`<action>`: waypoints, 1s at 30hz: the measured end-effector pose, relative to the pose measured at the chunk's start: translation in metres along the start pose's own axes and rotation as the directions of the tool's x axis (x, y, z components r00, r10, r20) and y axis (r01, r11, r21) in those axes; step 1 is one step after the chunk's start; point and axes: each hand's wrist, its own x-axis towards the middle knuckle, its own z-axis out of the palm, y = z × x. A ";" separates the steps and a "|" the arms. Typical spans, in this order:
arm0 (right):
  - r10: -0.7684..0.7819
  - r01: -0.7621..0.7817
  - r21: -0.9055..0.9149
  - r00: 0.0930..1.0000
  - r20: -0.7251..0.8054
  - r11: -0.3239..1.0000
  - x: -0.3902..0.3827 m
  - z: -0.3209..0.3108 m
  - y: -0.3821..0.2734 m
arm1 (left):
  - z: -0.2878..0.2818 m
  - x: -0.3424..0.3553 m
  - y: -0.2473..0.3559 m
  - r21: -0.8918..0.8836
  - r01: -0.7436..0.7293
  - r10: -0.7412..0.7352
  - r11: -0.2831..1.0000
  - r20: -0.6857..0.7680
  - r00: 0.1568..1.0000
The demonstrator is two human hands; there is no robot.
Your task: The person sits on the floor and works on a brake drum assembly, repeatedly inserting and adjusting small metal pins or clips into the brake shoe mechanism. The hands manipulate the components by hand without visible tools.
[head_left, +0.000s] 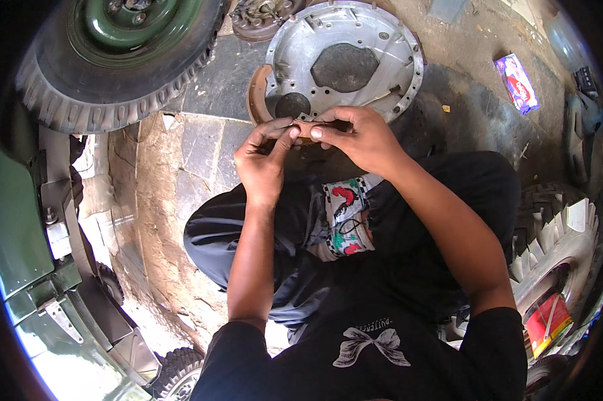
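I see the left hand [262,162] and the right hand [367,137] both pinching one small reddish-brown piece [305,127] between thumb and fingers. The piece appears between the hands, at the near edge of a round, pale metal housing [387,72]; I cannot tell whether they touch. A curved brown part [256,97] borders the housing's left side; a purple packet [517,83] lies well apart, right.

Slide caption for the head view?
Left fingers and right fingers hold a small brown piece near a round silvery housing.
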 end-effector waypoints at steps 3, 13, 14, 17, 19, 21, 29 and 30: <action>0.044 -0.044 0.010 0.999 -0.031 0.999 0.004 0.001 0.005 | 0.004 0.001 -0.001 -0.008 -0.031 0.031 1.000 0.017 0.999; 0.080 -0.079 0.268 0.997 0.007 0.960 0.002 0.003 0.002 | 0.003 -0.003 0.004 -0.228 0.118 -0.086 0.966 0.144 0.986; 0.071 -0.074 0.287 0.997 0.022 0.955 0.002 0.003 0.003 | 0.003 -0.003 0.003 -0.237 0.130 -0.096 0.963 0.149 0.984; 0.031 -0.036 0.243 0.999 0.024 0.969 0.003 0.002 0.001 | 0.003 -0.004 0.004 -0.281 0.163 -0.132 0.946 0.125 0.983; 0.004 -0.006 0.166 1.000 0.012 0.986 0.003 0.001 0.003 | 0.002 -0.004 0.003 -0.304 0.140 -0.101 0.942 0.141 0.985; -0.022 0.022 0.075 1.000 0.001 0.997 0.002 0.001 0.007 | 0.004 -0.004 0.003 -0.319 0.123 -0.080 0.940 0.143 0.986; -0.154 0.145 -0.144 0.987 -0.049 0.979 -0.004 -0.001 -0.017 | 0.002 -0.004 0.004 -0.264 0.113 -0.075 0.958 0.148 0.986; -0.198 0.183 -0.172 0.977 -0.074 0.968 -0.004 -0.001 -0.018 | 0.002 -0.004 0.002 -0.259 0.114 -0.082 0.959 0.130 0.988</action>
